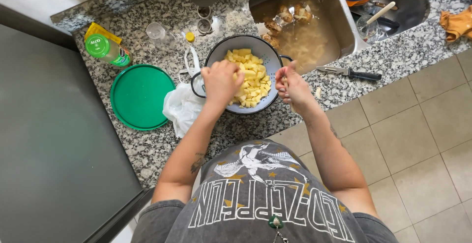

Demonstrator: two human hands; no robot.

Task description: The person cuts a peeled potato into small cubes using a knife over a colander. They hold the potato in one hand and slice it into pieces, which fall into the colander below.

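Note:
A dark metal colander (269,51) full of yellow potato cubes (250,75) sits on the speckled granite counter (147,149). My left hand (220,81) reaches over the colander's near-left rim, fingers curled down onto the cubes; whether it grips a piece is hidden. My right hand (292,86) hovers at the colander's right rim, fingers pinched around a thin object, apparently a small knife whose blade I cannot make out.
A green round lid (140,95) and a white plastic bag (182,106) lie left of the colander. A green-capped bottle (105,48) stands further left. A black-handled knife (351,72) rests by the sink (305,36), which holds peelings and dishes. Tiled floor lies right.

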